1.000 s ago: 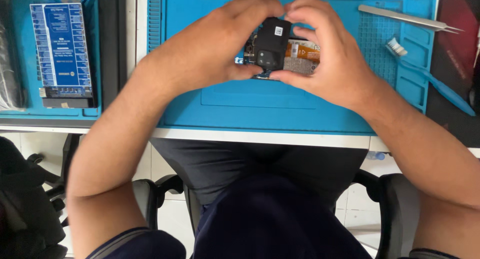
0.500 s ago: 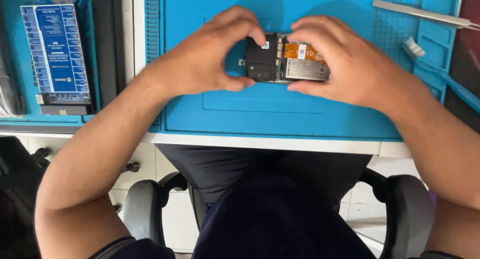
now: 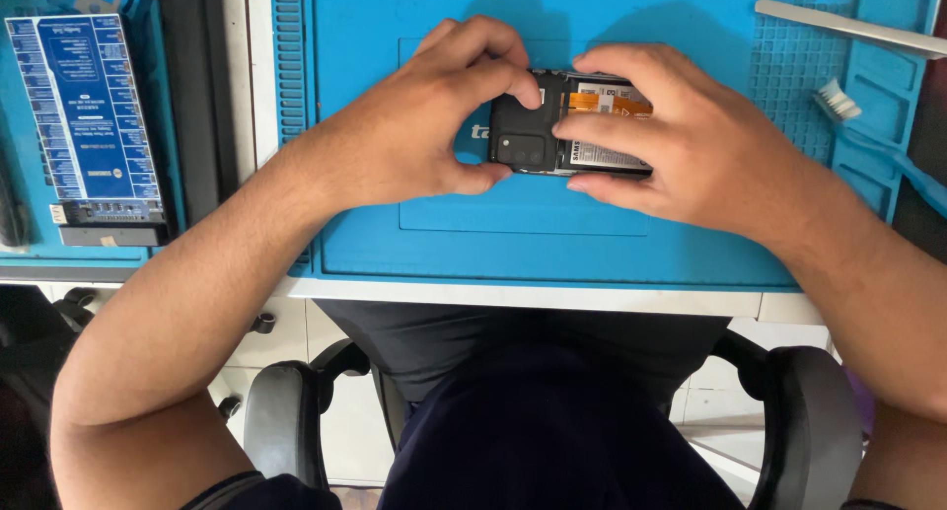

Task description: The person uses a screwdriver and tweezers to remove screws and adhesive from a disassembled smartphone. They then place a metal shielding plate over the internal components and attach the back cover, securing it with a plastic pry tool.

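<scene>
Since a second ago I've got the opened phone (image 3: 567,125) flat on the blue repair mat (image 3: 513,224) instead of held up off it, and both hands came down with it. Compared with half a second ago barely anything shifted, just the grip settling.

Left hand (image 3: 424,125) is curled round the left end of the phone, where the black camera block sits: thumb under the near edge, index finger hooked over the far edge. Right hand (image 3: 691,140) covers the right end, fingers (image 3: 592,125) lying across the exposed back, over the battery with its orange and white label. So both hands are closed on the phone, one at each end, and it sits roughly mid-mat, a bit toward the far side. Back cover is off as far as I can see, though the hands hide a good part of it.

Around that: a metal tweezer (image 3: 848,27) lies at the far right of the mat, and a small blue-handled brush (image 3: 868,135) with white bristles sits just near of it, well clear of my right hand. Off to the left, apart from the mat, there's a blue circuit-board-style tester (image 3: 84,115) on the tabletop (image 3: 552,295). Near side shows my lap and the black chair armrests (image 3: 286,421).
</scene>
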